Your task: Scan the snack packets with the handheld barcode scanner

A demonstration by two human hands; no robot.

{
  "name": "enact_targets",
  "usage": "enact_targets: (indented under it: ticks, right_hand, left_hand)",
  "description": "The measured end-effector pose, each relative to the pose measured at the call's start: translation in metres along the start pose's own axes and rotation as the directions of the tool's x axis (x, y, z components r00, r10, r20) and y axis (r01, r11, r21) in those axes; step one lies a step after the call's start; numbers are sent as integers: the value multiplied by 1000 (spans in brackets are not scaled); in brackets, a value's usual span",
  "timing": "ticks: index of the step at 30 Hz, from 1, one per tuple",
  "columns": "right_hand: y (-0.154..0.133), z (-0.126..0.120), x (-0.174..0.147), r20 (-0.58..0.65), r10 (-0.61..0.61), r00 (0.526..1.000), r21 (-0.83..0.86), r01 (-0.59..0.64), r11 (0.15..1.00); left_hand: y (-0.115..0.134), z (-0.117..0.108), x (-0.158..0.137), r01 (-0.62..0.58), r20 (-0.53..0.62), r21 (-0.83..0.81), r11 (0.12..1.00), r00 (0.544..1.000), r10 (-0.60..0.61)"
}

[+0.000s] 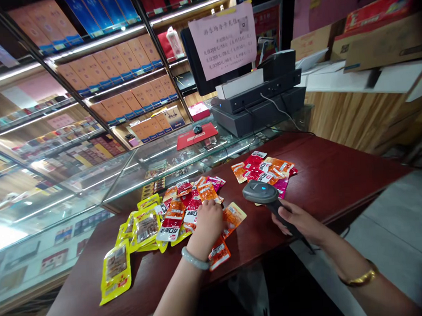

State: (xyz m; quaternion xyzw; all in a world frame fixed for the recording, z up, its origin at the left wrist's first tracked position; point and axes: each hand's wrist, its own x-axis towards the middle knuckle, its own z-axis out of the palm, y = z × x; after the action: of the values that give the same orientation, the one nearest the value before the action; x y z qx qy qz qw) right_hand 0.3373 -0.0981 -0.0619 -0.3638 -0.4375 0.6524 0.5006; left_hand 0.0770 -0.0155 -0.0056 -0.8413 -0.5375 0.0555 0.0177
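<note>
My left hand (209,220), a pale bangle at its wrist, rests on a pile of small foil snack packets (174,217) in red, orange and pink. Its fingers are curled down among them; the fingertips are hidden, and it appears to grip a packet. An orange packet (234,218) sticks out beside the hand. Wrapped round the handle of a dark barcode scanner (261,193) is my right hand (299,221); a blue light shows on the scanner's head. Just beyond the scanner lies a second group of packets (265,166). Yellow snack bags (145,228) lie left of the pile.
One yellow bag (116,273) lies apart near the front left of the dark red table (326,170). Behind stand a glass counter (140,172), a red mat (197,136) with a mouse, and a cash drawer (258,112) below a monitor with a pink notice (225,42). Boxed goods fill the shelves.
</note>
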Motion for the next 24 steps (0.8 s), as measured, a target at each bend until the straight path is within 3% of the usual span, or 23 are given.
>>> enact_targets:
  ticks: [8, 16, 20, 22, 24]
  right_hand:
    - [3, -2, 0, -1, 33, 999, -27, -33, 999]
    - [1, 0, 0, 12, 18, 1000, -23, -18, 1000]
    - [4, -2, 0, 17, 3, 1000, -12, -2, 1000]
    - [7, -4, 0, 8, -13, 1000, -8, 13, 1000]
    - [9, -5, 1, -3, -17, 1000, -3, 17, 1000]
  left_hand:
    - [6, 0, 26, 143, -138, -205, 968, 975, -173]
    - [3, 8, 31, 114, -203, -345, 932, 960, -193]
    - [21, 6, 52, 140, -152, -577, 805, 949, -275]
    - [29, 3, 65, 61, -191, -699, 713, 944, -268]
    - [30, 0, 72, -39, -270, -710, 703, 937, -222]
